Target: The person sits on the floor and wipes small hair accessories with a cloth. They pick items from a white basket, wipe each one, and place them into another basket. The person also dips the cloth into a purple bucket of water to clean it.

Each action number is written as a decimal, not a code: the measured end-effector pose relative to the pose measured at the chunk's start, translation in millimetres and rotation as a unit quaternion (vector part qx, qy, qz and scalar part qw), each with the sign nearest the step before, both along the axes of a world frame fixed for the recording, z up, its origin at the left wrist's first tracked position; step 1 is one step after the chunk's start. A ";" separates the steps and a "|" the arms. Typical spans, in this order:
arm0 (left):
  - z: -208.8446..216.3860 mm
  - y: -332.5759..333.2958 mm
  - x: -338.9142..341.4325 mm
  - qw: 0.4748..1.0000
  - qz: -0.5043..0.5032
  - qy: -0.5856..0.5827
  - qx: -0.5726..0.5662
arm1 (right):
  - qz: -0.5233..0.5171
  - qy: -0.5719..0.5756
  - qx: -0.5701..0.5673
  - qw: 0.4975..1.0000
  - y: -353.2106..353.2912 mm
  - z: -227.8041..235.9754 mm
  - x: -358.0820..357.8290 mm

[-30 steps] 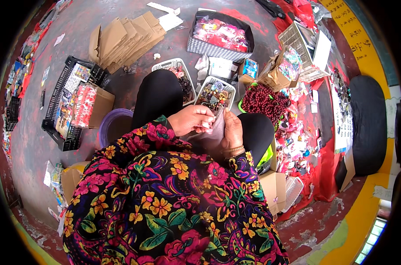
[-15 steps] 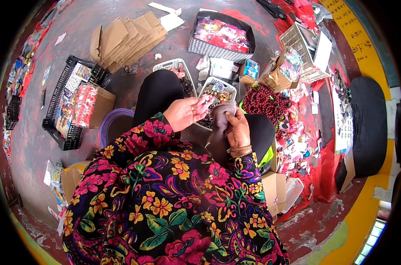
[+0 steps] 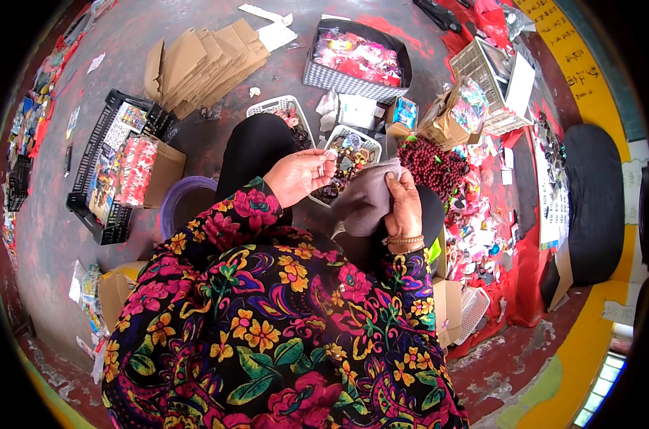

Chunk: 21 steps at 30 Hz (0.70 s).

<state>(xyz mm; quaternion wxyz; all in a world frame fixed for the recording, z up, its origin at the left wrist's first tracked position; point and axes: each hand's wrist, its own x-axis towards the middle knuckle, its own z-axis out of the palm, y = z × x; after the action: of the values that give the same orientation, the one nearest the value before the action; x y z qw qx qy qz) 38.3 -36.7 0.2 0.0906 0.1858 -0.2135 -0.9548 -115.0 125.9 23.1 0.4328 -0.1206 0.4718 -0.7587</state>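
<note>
Right hand (image 3: 404,207) pinches cloth (image 3: 362,199) at its 2 o'clock edge; left hand (image 3: 299,177), half-curled, pinches white bit (image 3: 331,154). Cloth: likely light, limp; best gripped by edges.

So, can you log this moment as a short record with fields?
left hand: half-curled; cannot tell whether it holds anything
right hand: grips a greyish-mauve cloth
beyond the hands: white basket of small mixed items
right side: heap of dark-red beads
left side: purple bucket, black crate
</note>
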 end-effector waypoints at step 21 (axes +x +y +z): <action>26.8 19.1 1.4 0.996 0.034 0.060 0.055 | 0.100 0.368 0.143 0.913 -10.3 64.8 42.9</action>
<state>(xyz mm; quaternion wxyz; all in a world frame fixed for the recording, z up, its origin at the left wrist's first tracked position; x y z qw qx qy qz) 39.6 -17.6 26.9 0.1251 0.1402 -0.1481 -0.9710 -72.1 115.6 87.9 0.3143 -0.3747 0.6865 -0.5381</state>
